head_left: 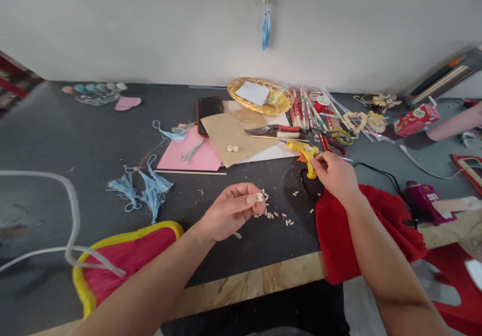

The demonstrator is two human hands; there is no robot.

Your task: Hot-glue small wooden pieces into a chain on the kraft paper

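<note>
small bead: your left hand (230, 210) has a little pale bead (259, 197) pinched between thumb and fingertips, held just above the counter (75, 140), right over the scattered bits.
left hand fingers: curled in tight on that bead, nothing else in there.
glue gun: the yellow glue gun (304, 153) lies on the counter just past your right hand (335, 175), nozzle end pointing away to the left.
right hand fingers: loosely bent, tips touching the glue gun's handle. Can't really tell if you've got a proper hold on it or are just resting on it.
loose bits: a bunch of small pale pieces (276, 215) spread on the dark counter between your two hands.
red fabric: a red cloth (339, 240) sits under your right wrist and hangs over the counter's front edge.
brown paper: a tan sheet (233, 127) lies behind the glue gun with two more pale beads (232, 148) on it, and a pink sheet (196, 157) just to its left.
cutters: red-handled pruners (276, 130) rest on the paper, near a pile of sticks and scissors (335, 140).
basket: a woven tray (259, 106) sits by the wall.
tassels: blue tassels (145, 188) lie well to the left, above a red fan with yellow edging (124, 255).
</note>
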